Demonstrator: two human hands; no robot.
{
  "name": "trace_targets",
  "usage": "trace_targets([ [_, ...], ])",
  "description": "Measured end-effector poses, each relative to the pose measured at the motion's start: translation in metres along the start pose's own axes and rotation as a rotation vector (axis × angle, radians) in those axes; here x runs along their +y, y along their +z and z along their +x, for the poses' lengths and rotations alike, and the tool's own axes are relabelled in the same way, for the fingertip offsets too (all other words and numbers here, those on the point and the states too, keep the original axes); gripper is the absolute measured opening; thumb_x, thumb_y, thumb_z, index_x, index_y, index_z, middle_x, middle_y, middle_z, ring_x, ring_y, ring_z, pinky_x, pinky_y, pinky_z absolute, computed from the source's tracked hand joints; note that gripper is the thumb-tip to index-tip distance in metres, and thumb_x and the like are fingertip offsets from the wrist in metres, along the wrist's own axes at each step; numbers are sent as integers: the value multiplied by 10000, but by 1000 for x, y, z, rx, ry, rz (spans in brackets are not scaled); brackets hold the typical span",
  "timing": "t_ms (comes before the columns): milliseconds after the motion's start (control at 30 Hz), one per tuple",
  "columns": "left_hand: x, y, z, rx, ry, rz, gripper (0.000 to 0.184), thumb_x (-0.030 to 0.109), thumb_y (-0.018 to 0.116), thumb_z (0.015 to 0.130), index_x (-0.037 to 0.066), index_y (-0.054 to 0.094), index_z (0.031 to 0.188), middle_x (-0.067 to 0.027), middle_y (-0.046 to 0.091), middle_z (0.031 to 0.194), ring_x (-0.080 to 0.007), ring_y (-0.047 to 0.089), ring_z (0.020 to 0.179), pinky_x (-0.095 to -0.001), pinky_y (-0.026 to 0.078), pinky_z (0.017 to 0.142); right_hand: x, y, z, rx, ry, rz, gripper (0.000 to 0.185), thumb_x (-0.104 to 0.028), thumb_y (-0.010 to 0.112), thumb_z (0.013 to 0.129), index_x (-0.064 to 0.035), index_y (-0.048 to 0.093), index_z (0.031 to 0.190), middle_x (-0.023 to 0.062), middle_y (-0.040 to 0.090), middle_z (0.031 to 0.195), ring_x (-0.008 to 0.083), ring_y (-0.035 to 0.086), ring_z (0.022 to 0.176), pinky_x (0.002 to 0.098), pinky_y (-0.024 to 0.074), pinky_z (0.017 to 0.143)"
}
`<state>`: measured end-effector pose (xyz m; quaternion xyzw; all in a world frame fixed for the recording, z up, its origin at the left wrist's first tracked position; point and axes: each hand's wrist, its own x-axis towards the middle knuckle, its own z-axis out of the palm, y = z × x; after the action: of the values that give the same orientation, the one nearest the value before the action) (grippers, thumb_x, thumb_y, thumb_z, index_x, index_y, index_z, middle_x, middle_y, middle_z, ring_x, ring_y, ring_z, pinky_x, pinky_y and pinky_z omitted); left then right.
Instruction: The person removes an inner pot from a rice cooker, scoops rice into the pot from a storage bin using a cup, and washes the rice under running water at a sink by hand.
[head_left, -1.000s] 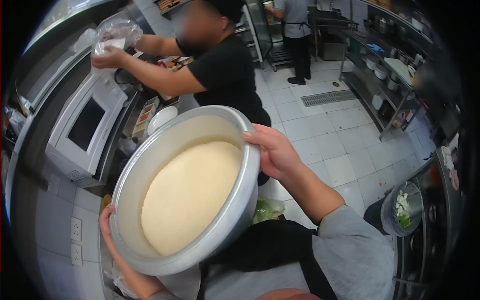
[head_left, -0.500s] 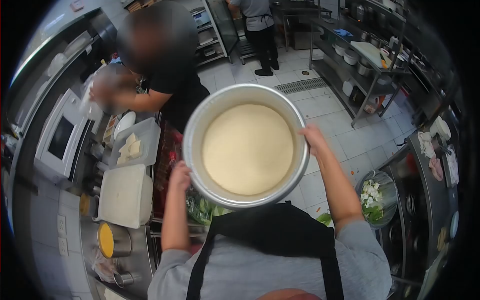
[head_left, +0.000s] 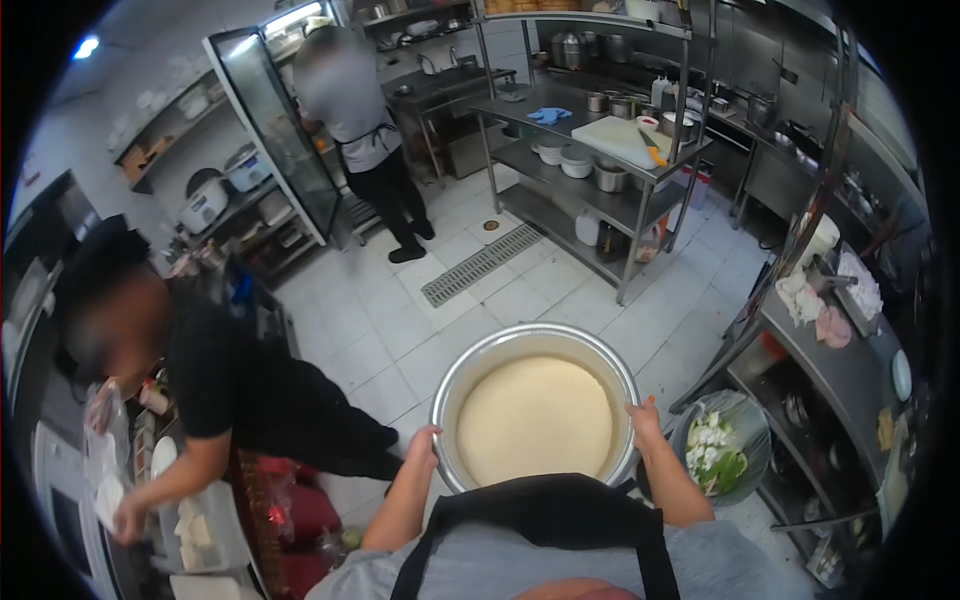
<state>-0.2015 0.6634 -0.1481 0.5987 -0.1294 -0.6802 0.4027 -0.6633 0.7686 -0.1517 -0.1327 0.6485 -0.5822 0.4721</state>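
A large round metal pot is held in front of my body, over the floor. Inside it lies a smooth, pale cream-coloured mass that I cannot identify for certain. My left hand grips the pot's left side, and on its right side my right hand is closed around the edge. Whether the fingers hold handles or the rim itself is hidden. My dark apron covers the pot's near edge.
A co-worker in black stands close on the left beside a counter with plastic tubs. Another person is at an open glass-door fridge. Ahead stands a steel table; a lined bin with vegetable scraps is at right.
My view has turned left and tilted up, showing more of the room ahead. The pot, still in both hands, sits lower in view. The co-worker's arm has reached down toward the tubs.
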Motion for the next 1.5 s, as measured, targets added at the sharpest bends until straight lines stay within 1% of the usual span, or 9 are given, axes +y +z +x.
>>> trace_targets([
  [200, 138, 138, 63, -205, 197, 127, 176, 71, 552, 705, -10, 536, 859, -149, 560, 816, -259, 575, 799, -404, 491, 709, -97, 56, 63, 84, -119, 228, 297, -281, 496, 919, 7, 505, 991, 114, 593, 861, 184, 584, 735, 313, 484, 652],
  [400, 238, 250, 139, -193, 250, 133, 215, 144, 567, 821, 32, 479, 981, -139, 545, 914, -257, 579, 781, -397, 514, 658, -186, 130, 174, 150, -189, 224, 338, -324, 482, 930, 6, 508, 995, 110, 599, 898, 181, 591, 793, 298, 490, 681],
  [867, 416, 342, 424, 26, 354, 241, 239, 74, 536, 851, 55, 434, 1066, -104, 565, 922, -218, 592, 812, -400, 515, 663, -310, 378, 569, -221, -257, 71, 172, -131, 597, 840, 1, 542, 936, 80, 606, 817, 156, 584, 727, 290, 477, 639],
  [900, 422, 331, 481, -68, 519, 272, 287, 8, 531, 830, 59, 424, 1092, -110, 567, 968, -226, 593, 842, -396, 512, 715, -313, 404, 601, -196, -269, 93, 165, -95, 600, 819, 10, 546, 934, 80, 604, 801, 166, 585, 719, 291, 470, 637],
  [1000, 509, 380, 541, 66, 460, 161, 279, -27, 531, 817, 62, 445, 1068, -101, 577, 948, -218, 590, 857, -376, 504, 744, -353, 488, 685, -205, -222, 193, 171, -85, 599, 813, 17, 548, 941, 90, 608, 824, 181, 591, 731, 294, 471, 642],
  [1133, 646, 422, 631, -134, 616, 155, 203, 28, 551, 820, 45, 459, 1000, -79, 573, 854, -170, 570, 774, -332, 490, 695, -456, 576, 758, -395, -181, 182, 191, -59, 593, 803, 14, 550, 974, 100, 622, 908, 190, 605, 763, 302, 484, 690],
  [1200, 717, 459, 637, -155, 755, 182, 183, 65, 564, 820, 38, 469, 973, -69, 579, 817, -164, 578, 715, -326, 496, 648, -507, 610, 787, -520, -268, 166, 190, -42, 579, 801, 3, 544, 982, 97, 621, 919, 187, 605, 784, 300, 484, 732],
  [1300, 789, 510, 628, -149, 671, 152, 235, 74, 586, 763, -4, 486, 961, -75, 581, 780, -161, 578, 634, -298, 493, 611, -580, 655, 815, -595, -367, 200, 274, -70, 586, 785, 9, 534, 1042, 91, 622, 934, 159, 601, 821, 279, 475, 730],
  [1500, 845, 584, 683, -251, 702, 29, 317, 52, 598, 698, -5, 484, 989, -93, 583, 834, -167, 589, 706, -292, 489, 665, -679, 696, 901, -190, -434, 125, 208, -131, 566, 801, 1, 578, 960, 77, 630, 850, 150, 604, 727, 245, 469, 674],
])
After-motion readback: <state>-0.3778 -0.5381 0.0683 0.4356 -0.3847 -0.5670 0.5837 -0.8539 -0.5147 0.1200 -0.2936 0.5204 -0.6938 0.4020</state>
